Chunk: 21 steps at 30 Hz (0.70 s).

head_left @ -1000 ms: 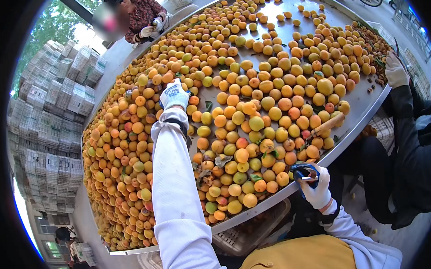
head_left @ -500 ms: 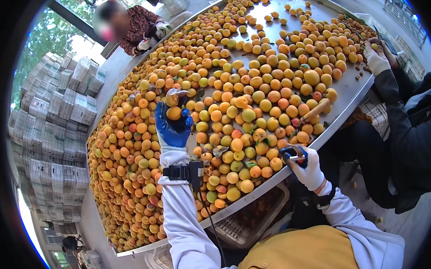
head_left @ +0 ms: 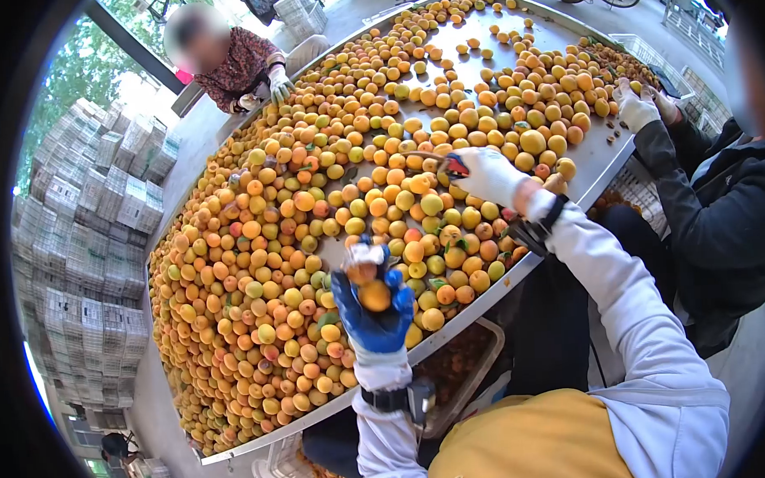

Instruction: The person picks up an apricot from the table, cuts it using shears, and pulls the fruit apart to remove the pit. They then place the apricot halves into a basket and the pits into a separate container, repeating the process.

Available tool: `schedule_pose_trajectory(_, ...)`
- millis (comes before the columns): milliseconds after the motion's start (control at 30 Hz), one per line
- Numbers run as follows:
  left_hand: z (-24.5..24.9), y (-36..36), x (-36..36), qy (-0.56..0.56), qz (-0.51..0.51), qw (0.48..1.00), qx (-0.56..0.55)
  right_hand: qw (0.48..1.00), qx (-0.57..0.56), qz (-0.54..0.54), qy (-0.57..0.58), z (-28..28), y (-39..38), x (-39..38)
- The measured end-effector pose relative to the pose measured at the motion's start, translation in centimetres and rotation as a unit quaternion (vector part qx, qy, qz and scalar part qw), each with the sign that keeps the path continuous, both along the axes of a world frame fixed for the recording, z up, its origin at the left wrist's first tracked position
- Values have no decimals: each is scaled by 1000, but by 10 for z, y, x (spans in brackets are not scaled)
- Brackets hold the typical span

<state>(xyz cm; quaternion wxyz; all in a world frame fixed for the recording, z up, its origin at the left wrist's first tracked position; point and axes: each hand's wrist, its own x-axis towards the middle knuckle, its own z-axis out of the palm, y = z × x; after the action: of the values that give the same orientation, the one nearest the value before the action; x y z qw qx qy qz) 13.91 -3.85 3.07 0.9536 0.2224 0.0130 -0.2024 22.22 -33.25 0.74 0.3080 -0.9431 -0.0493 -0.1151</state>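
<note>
My left hand, in a glove with a blue coated palm, is turned palm up near the table's front edge. Its fingers curl around a yellow-orange apricot; a browner piece shows just above it, partly covered by the fingers. My right hand, in a white glove, reaches out over the fruit. It grips a small hand tool with a red-and-blue handle and a thin curved end pointing left; the glove hides much of it. Loose apricots lie thickly under and around both hands.
The metal sorting table has a raised rim. To the right, a co-worker's gloved hands are at the fruit; another person's glove is at the far left edge. Stacked crates stand left, and a crate sits below the front edge.
My left hand has come down and right, nearer me, still holding the apricot. My right hand has moved from the front edge up and left over the fruit with the tool.
</note>
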Motion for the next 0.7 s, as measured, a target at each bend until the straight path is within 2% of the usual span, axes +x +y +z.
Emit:
schedule_pose_trajectory(33, -8, 6, -10, -12, -3, 1000, -1, 999, -53, 6, 7, -2, 4, 17)
schedule_pose_trajectory(67, -13, 11, -20, 23, 3, 1000, -7, 994, -100, 28, 45, -4, 9, 30)
schedule_pose_trajectory(100, -16, 15, -28, 12, -11, 1000, -24, 983, -144, 40, 106, -12, 14, 44)
schedule_pose_trajectory(167, -19, 24, -42, 38, -2, 999, -18, 983, -150, 72, 77, -35, 22, 58)
schedule_pose_trajectory(233, -21, 34, -50, 44, 11, 999, -14, 978, -177, 84, 71, -30, 31, 63)
schedule_pose_trajectory(367, -22, 47, -67, 61, 25, 997, -31, 965, -199, 93, 146, -27, 30, 68)
schedule_pose_trajectory(567, -19, 61, -86, 60, 62, 995, -51, 957, -232, 105, 140, -15, 35, 33)
schedule_pose_trajectory(700, -20, 83, -95, 23, 78, 987, -137, 951, -252, 109, 143, 1, 27, 11)
